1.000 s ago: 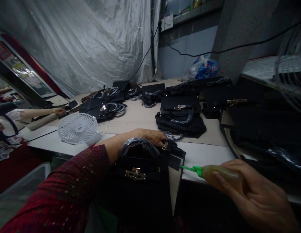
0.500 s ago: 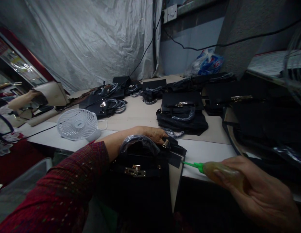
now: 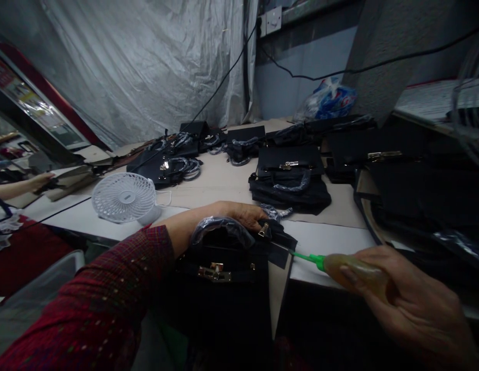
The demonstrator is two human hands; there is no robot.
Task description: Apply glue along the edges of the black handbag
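Observation:
A black handbag (image 3: 224, 309) with a gold clasp (image 3: 215, 273) hangs over the table's near edge, its handle (image 3: 220, 226) wrapped in clear plastic. My left hand (image 3: 245, 214) reaches behind that handle and grips the bag's top edge beside a gold metal fitting (image 3: 264, 230); its fingertips are partly hidden. In my right hand (image 3: 409, 304) is a soft squeeze bottle (image 3: 355, 273) of yellowish liquid with a thin green nozzle (image 3: 309, 257). The nozzle tip meets the bag's right side edge, near a beige panel (image 3: 278, 288) and a small black patch.
More black handbags (image 3: 289, 175) lie across the table. A white fan (image 3: 125, 197) stands at left, with a black cable running past it. Stacked bag parts (image 3: 417, 206) are at right. At far left, another person's hand (image 3: 40, 181) touches beige pieces (image 3: 71, 180).
The green nozzle tip has shifted slightly upward along the bag's side edge. My left hand stays put. The other person's hand has lowered a beige piece to the table.

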